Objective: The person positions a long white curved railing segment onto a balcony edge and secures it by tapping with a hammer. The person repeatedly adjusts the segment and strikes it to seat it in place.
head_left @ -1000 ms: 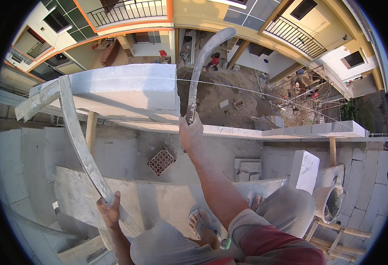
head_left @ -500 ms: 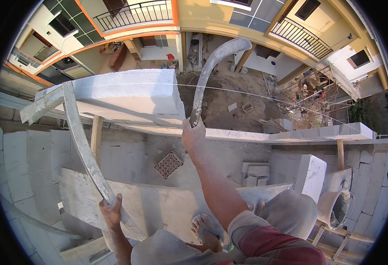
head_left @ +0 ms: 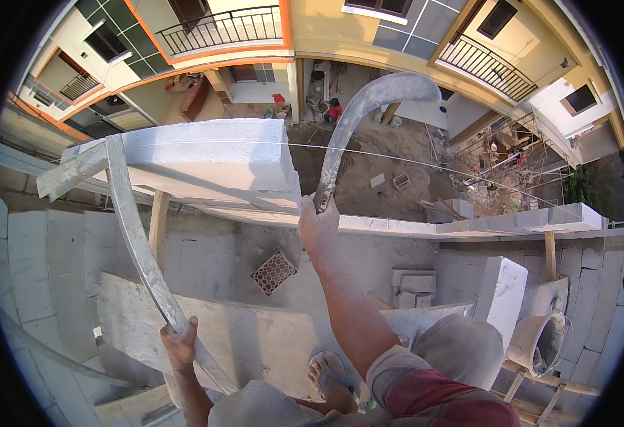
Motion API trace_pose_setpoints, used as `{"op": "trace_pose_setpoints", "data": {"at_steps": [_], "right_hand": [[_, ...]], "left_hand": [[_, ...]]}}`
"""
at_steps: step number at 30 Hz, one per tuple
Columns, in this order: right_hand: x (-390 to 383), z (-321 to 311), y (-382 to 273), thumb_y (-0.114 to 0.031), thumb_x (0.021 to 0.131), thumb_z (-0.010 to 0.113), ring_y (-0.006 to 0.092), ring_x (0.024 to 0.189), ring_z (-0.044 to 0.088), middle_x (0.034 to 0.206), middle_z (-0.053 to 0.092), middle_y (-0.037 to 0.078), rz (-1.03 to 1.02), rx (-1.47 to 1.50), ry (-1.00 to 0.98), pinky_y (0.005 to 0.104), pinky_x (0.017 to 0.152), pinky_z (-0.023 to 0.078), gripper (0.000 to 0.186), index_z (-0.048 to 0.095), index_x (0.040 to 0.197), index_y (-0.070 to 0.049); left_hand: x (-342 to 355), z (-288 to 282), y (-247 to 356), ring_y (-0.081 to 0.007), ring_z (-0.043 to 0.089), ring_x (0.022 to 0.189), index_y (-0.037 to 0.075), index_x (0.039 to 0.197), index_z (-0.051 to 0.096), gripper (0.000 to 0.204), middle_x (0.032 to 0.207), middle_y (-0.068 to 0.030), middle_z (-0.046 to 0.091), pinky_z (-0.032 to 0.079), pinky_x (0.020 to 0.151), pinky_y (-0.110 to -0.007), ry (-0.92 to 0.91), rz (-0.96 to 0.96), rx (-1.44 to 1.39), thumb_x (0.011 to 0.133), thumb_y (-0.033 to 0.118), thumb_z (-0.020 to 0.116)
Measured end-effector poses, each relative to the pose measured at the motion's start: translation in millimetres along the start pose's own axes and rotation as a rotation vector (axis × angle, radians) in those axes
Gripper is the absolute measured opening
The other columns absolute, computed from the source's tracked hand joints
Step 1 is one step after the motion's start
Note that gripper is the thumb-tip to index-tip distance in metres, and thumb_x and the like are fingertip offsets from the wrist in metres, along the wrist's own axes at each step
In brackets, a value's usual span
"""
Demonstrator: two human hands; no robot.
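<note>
A long, dusty metal bar slants up to a short crosspiece against a white block wall. My left hand is closed round its lower part. In my right hand is a long, curved, mortar-stained metal tool, raised just right of the block's end, its broad tip pointing right. A thin string runs across the wall and on to the right. Below me, my sandalled foot stands on a pale board.
A white block, a bucket and a wooden ladder are at right. Beyond the wall is a drop to a courtyard with a crouching worker in red, scaffolding and facing houses. A perforated crate lies below.
My right hand and the curved tool have moved right and down, the tool's tip leaning further right. The scene has shifted slightly down and right; my left hand still grips the bar.
</note>
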State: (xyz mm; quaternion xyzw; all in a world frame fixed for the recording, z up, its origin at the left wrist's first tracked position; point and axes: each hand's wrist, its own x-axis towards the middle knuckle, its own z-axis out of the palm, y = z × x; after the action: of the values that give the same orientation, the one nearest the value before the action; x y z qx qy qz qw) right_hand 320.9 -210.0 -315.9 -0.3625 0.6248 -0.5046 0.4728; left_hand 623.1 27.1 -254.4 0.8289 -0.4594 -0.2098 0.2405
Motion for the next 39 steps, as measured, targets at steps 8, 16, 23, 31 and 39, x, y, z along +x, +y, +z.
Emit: {"op": "trace_pose_setpoints", "data": {"at_steps": [8, 16, 23, 31, 39], "right_hand": [[-3.7, 10.5, 21.2, -0.018, 0.084, 0.055, 0.0436, 0.097, 0.064, 0.096, 0.066, 0.03, 0.418, -0.314, -0.2, 0.0456, 0.086, 0.05, 0.038, 0.058, 0.112, 0.008], [3.1, 5.8, 13.5, -0.02, 0.086, 0.054, 0.0439, 0.098, 0.063, 0.095, 0.066, 0.028, -0.047, -0.111, -0.048, 0.0464, 0.084, 0.05, 0.038, 0.058, 0.115, 0.005], [-8.0, 6.4, 60.9, -0.025, 0.083, 0.053, 0.0441, 0.102, 0.062, 0.107, 0.064, 0.03, 0.424, -0.522, -0.28, 0.0485, 0.088, 0.048, 0.043, 0.061, 0.116, 0.002], [-2.4, 5.1, 13.8, -0.024, 0.086, 0.053, 0.0389, 0.09, 0.064, 0.094, 0.065, 0.029, 0.053, -0.059, -0.019, 0.0479, 0.081, 0.049, 0.039, 0.059, 0.108, 0.008], [-9.1, 4.6, 56.8, -0.024, 0.084, 0.054, 0.0438, 0.096, 0.064, 0.095, 0.065, 0.032, 0.307, -0.538, -0.192, 0.0475, 0.085, 0.048, 0.039, 0.063, 0.102, 0.009]], "left_hand": [[3.5, 6.3, -9.8, -0.0341, 0.053, 0.06, -0.004, 0.068, 0.058, 0.037, 0.063, -0.0195, 0.055, 0.042, 0.06, -0.046, 0.137, 0.298, 0.211, 0.079, 0.028, 0.075], [0.3, -1.5, 7.0, -0.0309, 0.052, 0.055, -0.003, 0.067, 0.057, 0.039, 0.059, -0.0162, 0.053, 0.041, 0.056, -0.044, 0.021, -0.035, -0.038, 0.078, 0.029, 0.076], [0.4, -1.6, -3.0, -0.0331, 0.051, 0.072, -0.005, 0.085, 0.063, 0.039, 0.075, -0.0175, 0.052, 0.04, 0.063, -0.044, -0.012, 0.074, 0.125, 0.081, 0.031, 0.074], [6.6, -4.8, -6.3, -0.0351, 0.051, 0.076, -0.005, 0.082, 0.062, 0.038, 0.077, -0.0194, 0.053, 0.041, 0.068, -0.043, -0.166, -0.043, 0.087, 0.079, 0.03, 0.076], [0.5, 1.3, 4.1, -0.0357, 0.051, 0.056, -0.004, 0.067, 0.058, 0.039, 0.059, -0.0172, 0.051, 0.042, 0.057, -0.045, 0.042, 0.087, 0.042, 0.078, 0.029, 0.076]]}}
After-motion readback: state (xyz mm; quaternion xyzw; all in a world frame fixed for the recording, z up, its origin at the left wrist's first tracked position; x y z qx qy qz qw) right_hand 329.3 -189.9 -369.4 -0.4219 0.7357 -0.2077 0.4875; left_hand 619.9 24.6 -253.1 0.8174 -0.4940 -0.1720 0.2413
